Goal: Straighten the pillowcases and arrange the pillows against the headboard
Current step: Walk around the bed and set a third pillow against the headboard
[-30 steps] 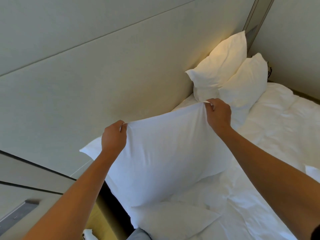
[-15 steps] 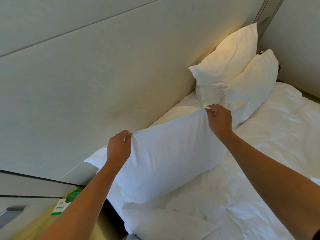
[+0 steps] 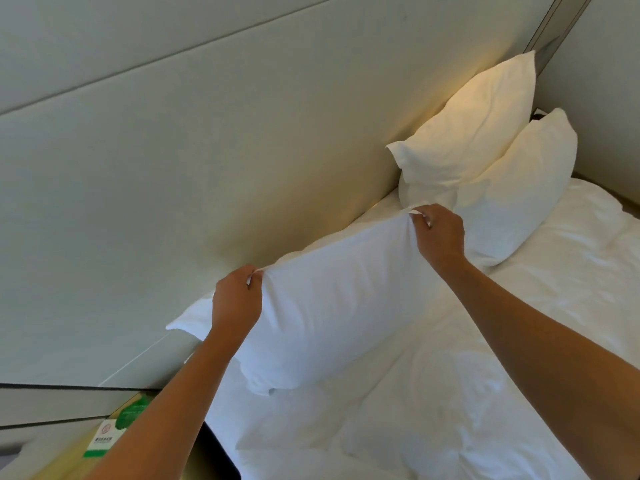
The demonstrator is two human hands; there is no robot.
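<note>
— While both top corners are pinched like that, what should the next bit of the move look like?

— I'd say keep the pull even. The left hand has its fingers curled tight on the near top corner of the pillow, and the right hand pinches the far top corner the same way, a tuft of cloth showing above its fingers. Neither hand holds anything else. Drawing the two corners gently apart should tighten the top edge between the fingers, and a small shake would probably let the filling drop into the case.

— And where does the pillow sit right now?

— It hangs below the fingers, its bottom end resting on the bed, with the headboard just beyond the knuckles. It isn't leaning on the headboard yet, as far as I can tell.

— How does it look?

— White and plump through the middle, with soft creases running down from each pinched corner. Below the left fingers the lower end bunches into a fold. Behind the left hand a flat white corner sticks out; whether that belongs to the same pillow I cannot tell.

— Anything past the right fingers to watch for?

— Two more pillows stand propped against the headboard there, one overlapping the other. Set this one upright beside them, without knocking them.
</note>
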